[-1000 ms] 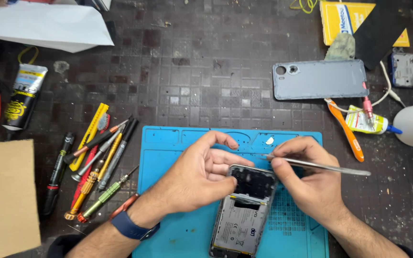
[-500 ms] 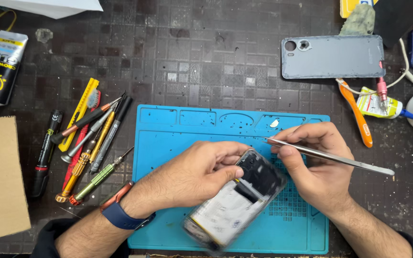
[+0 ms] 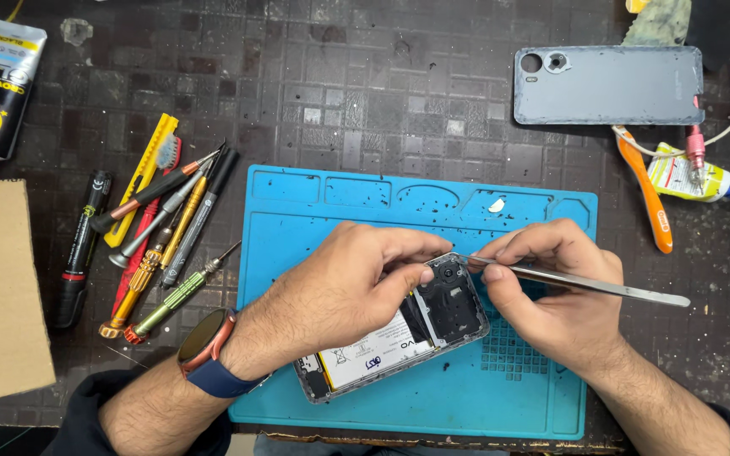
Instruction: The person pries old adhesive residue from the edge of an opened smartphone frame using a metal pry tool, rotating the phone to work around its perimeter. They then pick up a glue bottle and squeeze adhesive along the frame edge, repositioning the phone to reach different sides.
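On the blue mat [image 3: 314,397], the left hand [image 3: 340,291] grips the opened phone [image 3: 394,333] at a tilt. The right hand [image 3: 555,295] pinches tweezers [image 3: 585,285] at its camera corner; picking there calls for a steady tip.

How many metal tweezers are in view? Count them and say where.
1. The metal tweezers are in the right hand, tips at the opened phone held by the left hand. More may hide among the tools.

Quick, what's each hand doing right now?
Left hand: closed on the opened phone, steadying it.
Right hand: closed on metal tweezers, tip at the phone's top corner.
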